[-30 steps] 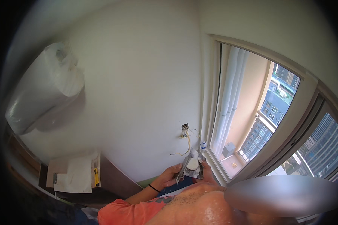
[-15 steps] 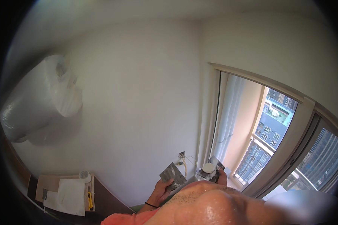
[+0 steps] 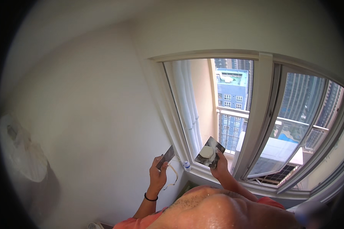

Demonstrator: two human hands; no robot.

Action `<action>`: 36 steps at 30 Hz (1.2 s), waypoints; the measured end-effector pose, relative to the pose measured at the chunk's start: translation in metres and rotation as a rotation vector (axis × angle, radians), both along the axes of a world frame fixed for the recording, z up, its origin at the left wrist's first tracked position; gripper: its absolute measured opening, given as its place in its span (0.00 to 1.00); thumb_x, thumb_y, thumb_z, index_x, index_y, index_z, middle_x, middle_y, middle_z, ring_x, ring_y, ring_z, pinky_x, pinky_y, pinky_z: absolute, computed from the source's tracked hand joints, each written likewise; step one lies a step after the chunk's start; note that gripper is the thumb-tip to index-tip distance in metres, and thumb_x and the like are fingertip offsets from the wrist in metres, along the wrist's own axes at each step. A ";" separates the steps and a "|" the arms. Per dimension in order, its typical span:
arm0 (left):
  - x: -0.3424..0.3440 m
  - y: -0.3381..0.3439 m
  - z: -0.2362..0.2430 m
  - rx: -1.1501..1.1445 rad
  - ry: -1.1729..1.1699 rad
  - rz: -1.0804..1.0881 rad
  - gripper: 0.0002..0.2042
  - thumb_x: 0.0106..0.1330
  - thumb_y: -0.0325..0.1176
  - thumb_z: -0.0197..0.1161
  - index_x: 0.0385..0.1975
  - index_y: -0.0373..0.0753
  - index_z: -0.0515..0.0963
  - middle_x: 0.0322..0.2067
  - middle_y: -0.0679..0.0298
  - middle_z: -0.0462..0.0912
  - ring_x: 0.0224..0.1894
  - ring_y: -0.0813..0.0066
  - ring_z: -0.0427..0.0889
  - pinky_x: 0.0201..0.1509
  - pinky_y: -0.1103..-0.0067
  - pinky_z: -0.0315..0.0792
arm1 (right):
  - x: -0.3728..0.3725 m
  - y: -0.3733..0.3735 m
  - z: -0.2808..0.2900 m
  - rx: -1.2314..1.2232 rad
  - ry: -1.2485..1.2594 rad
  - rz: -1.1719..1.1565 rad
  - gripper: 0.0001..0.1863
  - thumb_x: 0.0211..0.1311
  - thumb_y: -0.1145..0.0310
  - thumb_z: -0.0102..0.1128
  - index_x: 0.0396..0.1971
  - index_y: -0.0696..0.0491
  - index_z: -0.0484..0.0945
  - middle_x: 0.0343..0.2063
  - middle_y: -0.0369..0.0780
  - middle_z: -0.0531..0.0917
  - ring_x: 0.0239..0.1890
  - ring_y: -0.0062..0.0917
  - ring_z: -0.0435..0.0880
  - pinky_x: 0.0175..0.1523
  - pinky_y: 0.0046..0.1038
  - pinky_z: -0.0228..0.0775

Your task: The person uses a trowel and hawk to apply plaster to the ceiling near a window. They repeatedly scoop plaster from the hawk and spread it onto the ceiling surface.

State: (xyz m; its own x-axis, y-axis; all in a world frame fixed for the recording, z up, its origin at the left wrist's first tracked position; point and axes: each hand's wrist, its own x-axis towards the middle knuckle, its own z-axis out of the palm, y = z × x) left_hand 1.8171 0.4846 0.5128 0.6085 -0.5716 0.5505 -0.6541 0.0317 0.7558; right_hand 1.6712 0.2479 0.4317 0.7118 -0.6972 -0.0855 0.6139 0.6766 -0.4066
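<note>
Pale wall [image 3: 91, 95] to my left, bright window [image 3: 233, 87] ahead! My left hand [image 3: 158, 173] is closed round a dark flat blade [image 3: 165, 158] near the wall; my right hand [image 3: 221, 166] grips a dark plate [image 3: 219, 146] bearing a white lump [image 3: 207, 152], before the glass.

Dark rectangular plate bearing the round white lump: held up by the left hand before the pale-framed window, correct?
Wrong hand: the head view shows the right hand holding up the dark rectangular plate bearing the round white lump before the pale-framed window.
</note>
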 end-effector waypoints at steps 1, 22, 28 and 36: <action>0.001 -0.010 0.001 -0.052 -0.143 -0.017 0.16 0.70 0.21 0.56 0.57 0.35 0.77 0.45 0.55 0.82 0.45 0.65 0.81 0.51 0.73 0.74 | -0.009 0.001 0.000 0.001 -0.002 -0.037 0.19 0.76 0.63 0.47 0.62 0.52 0.70 0.54 0.40 0.80 0.56 0.31 0.81 0.61 0.35 0.75; -0.103 -0.104 0.089 0.094 -1.181 -0.376 0.30 0.51 0.21 0.64 0.58 0.49 0.80 0.53 0.66 0.79 0.53 0.65 0.76 0.61 0.60 0.70 | -0.208 0.006 0.026 -0.046 0.103 -0.400 0.20 0.75 0.62 0.50 0.62 0.53 0.70 0.55 0.40 0.80 0.57 0.31 0.81 0.62 0.37 0.74; -0.151 -0.105 0.108 0.077 -1.275 -0.401 0.25 0.56 0.28 0.63 0.57 0.51 0.80 0.53 0.66 0.79 0.53 0.66 0.77 0.62 0.60 0.70 | -0.247 -0.003 0.032 -0.058 0.060 -0.394 0.20 0.72 0.62 0.55 0.61 0.51 0.71 0.54 0.40 0.80 0.56 0.31 0.81 0.60 0.36 0.75; -0.191 -0.100 0.119 0.017 -1.299 -0.323 0.22 0.63 0.32 0.60 0.59 0.54 0.79 0.51 0.67 0.78 0.54 0.69 0.76 0.64 0.61 0.68 | -0.275 -0.026 0.012 -0.234 0.195 -0.409 0.29 0.62 0.74 0.62 0.64 0.53 0.69 0.57 0.43 0.76 0.58 0.34 0.79 0.62 0.33 0.74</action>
State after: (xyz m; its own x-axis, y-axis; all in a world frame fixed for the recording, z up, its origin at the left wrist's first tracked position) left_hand 1.6263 0.3845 0.6321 -0.5097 -0.6022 0.6144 -0.8590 0.3170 -0.4020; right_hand 1.3958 0.2220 0.4434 0.3631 -0.9318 0.0018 0.7070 0.2743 -0.6519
